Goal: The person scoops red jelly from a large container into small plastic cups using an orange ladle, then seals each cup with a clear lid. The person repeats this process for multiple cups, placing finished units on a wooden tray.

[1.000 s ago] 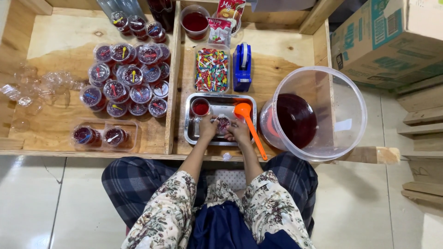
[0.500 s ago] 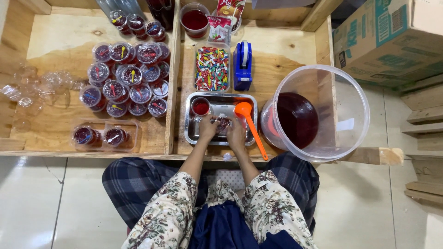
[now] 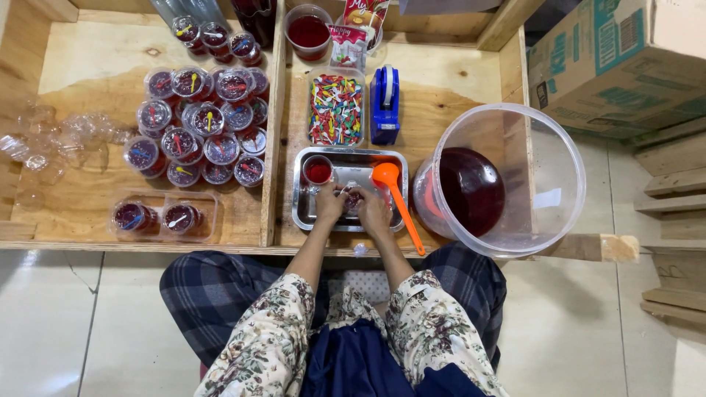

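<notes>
Both hands meet over the steel tray [image 3: 301,213], just as they did half a second ago and one second ago; I see almost no change, only the view shifts a little. Left hand [image 3: 329,204] and right hand [image 3: 373,211] close together on a small cup of red jelly [image 3: 354,200] in the middle of the tray, fingers clamped around it from both sides. How exactly the fingers work on the cup is hidden, because the hands cover most of it.

Inside the tray, left of the hands, stands one open cup with red liquid [image 3: 318,171]. One orange ladle [image 3: 393,193] lies with its bowl in the tray's right part and its handle over the front edge. Right of the tray stands one big clear bucket [image 3: 548,198] with dark red liquid. Behind the tray are one box of coloured small spoons [image 3: 336,109] and one blue tape dispenser [image 3: 384,104]. Left of the tray, beyond a wooden divider, is a group of closed jelly cups [image 3: 206,136]; about fifteen, but they overlap and the count is not sure. Two more cups [image 3: 156,218] sit in a clear holder nearer the front. Empty clear cups [image 3: 51,143] further left are hard to count
</notes>
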